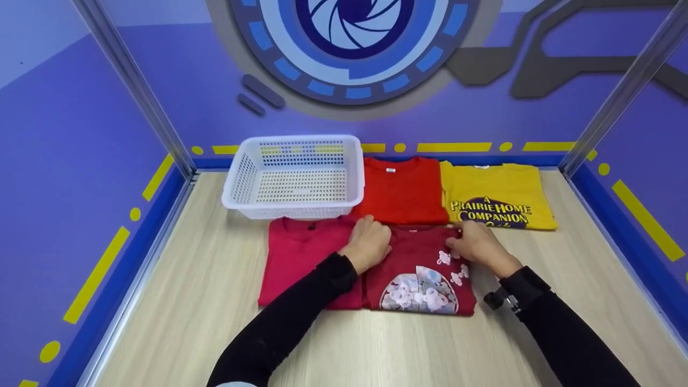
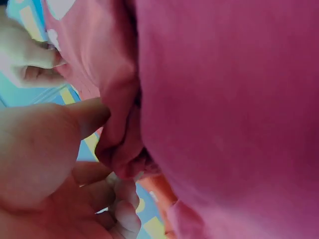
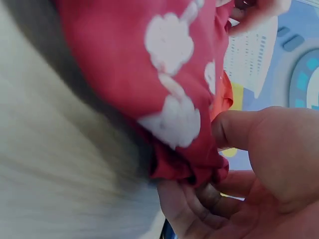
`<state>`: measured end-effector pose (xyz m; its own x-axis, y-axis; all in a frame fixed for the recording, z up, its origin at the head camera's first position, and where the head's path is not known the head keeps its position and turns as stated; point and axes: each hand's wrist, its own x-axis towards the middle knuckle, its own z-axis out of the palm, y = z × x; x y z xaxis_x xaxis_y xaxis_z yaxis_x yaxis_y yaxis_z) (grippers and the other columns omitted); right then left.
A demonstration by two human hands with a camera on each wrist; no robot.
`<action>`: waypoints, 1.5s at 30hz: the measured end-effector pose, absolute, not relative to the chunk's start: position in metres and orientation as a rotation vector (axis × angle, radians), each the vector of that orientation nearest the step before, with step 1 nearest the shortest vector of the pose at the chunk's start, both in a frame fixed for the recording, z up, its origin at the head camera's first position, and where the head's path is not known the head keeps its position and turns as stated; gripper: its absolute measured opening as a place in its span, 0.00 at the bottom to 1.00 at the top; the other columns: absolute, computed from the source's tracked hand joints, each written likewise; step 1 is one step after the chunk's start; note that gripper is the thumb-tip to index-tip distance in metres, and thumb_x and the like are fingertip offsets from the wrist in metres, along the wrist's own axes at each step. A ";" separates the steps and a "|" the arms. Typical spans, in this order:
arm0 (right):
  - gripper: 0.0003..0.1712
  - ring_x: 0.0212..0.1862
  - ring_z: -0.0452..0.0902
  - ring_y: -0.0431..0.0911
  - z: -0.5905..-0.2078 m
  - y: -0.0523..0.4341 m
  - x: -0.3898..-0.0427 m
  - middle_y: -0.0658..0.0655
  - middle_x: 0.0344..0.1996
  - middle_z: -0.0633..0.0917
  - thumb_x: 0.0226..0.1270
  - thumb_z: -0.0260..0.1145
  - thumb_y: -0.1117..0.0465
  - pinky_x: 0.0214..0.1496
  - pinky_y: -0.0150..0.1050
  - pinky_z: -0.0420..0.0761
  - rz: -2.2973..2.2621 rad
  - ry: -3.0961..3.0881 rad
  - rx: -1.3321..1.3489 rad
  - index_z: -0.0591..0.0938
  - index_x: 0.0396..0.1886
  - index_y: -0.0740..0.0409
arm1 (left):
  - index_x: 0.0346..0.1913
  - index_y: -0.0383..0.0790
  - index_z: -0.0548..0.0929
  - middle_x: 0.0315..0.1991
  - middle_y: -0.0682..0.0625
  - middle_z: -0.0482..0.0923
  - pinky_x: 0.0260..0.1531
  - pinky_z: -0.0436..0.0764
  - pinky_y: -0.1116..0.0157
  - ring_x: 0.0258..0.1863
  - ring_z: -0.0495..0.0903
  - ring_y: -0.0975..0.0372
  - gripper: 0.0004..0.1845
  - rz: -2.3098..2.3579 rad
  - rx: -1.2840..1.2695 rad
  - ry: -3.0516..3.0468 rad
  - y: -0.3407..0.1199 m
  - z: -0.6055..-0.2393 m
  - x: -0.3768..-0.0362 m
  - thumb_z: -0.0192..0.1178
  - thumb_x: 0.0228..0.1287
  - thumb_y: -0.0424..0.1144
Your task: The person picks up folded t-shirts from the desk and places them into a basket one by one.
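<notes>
"1 maroon shirt [image 1: 411,250]: gripped?"

"Yes, left hand [image 1: 369,242] and right hand [image 1: 480,245] each pinch a top corner. It lies just beside the pink shirt [image 1: 306,263], in front of the red shirt [image 1: 403,191]."

"Which step?"

"Straightening it, I'd judge. Next calls for laying both corners flat, then releasing without dragging."

The near right folded dark-red cloth T-shirt [image 1: 408,255] bears a pale blue-grey, pink-and-white patterned half-round and small white bear shapes at its right. Left of it is a plain crimson-pink folded cloth T-shirt [image 1: 306,263]. On the far side are a bright red folded cloth T-shirt [image 1: 403,193] and, to its right, a yellow folded cloth T-shirt [image 1: 497,185] with dark-edged yellow lettering over dark purple. The far left rectangular perforated plastic basket [image 1: 293,207] is white; the wood-grained table [image 1: 419,349] is pale beige.
</notes>
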<state>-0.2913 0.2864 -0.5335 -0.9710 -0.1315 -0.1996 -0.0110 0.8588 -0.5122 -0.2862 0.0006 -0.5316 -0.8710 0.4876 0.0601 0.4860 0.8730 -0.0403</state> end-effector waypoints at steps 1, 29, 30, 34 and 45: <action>0.29 0.44 0.84 0.55 -0.532 0.287 -0.292 0.68 0.49 0.87 0.79 0.68 0.54 0.44 0.45 0.84 -0.782 2.804 -0.107 0.80 0.71 0.68 | 0.45 0.42 0.95 0.44 0.45 0.94 0.52 0.86 0.55 0.51 0.86 0.48 0.14 0.052 -0.792 -2.970 0.000 -0.531 -0.287 0.72 0.72 0.50; 0.15 0.35 0.79 0.44 -0.410 0.302 -0.252 0.56 0.37 0.85 0.83 0.70 0.50 0.36 0.33 0.79 -1.163 2.823 -0.505 0.88 0.58 0.53 | 0.51 0.43 0.84 0.37 0.52 0.77 0.44 0.77 0.62 0.40 0.77 0.59 0.17 -1.202 -0.863 -2.933 -0.053 -0.442 -0.282 0.77 0.67 0.46; 0.14 0.35 0.80 0.44 -0.408 0.303 -0.251 0.56 0.38 0.85 0.83 0.70 0.52 0.36 0.33 0.80 -1.175 2.839 -0.521 0.88 0.58 0.53 | 0.50 0.46 0.82 0.35 0.54 0.76 0.42 0.76 0.63 0.38 0.76 0.61 0.17 -1.222 -0.878 -2.913 -0.057 -0.437 -0.281 0.77 0.69 0.48; 0.10 0.30 0.78 0.42 -0.397 0.303 -0.248 0.56 0.36 0.82 0.80 0.70 0.63 0.31 0.33 0.80 -1.277 2.911 -0.556 0.85 0.56 0.58 | 0.46 0.48 0.81 0.33 0.56 0.80 0.39 0.79 0.64 0.35 0.79 0.64 0.11 -1.348 -0.946 -2.786 -0.073 -0.420 -0.276 0.74 0.74 0.45; 0.08 0.24 0.73 0.38 -0.362 0.279 -0.251 0.52 0.33 0.88 0.75 0.78 0.60 0.24 0.30 0.72 -1.219 3.070 -0.747 0.93 0.51 0.48 | 0.53 0.39 0.93 0.48 0.46 0.93 0.50 0.90 0.56 0.46 0.90 0.57 0.09 -1.183 -0.908 -2.538 -0.114 -0.385 -0.275 0.68 0.76 0.32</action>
<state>-0.2508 0.2790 -0.3621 -0.8741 -0.3066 0.3766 -0.4815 0.6488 -0.5892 -0.2749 -0.1140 -0.3852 -0.7921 0.4473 0.4153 0.6057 0.4915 0.6258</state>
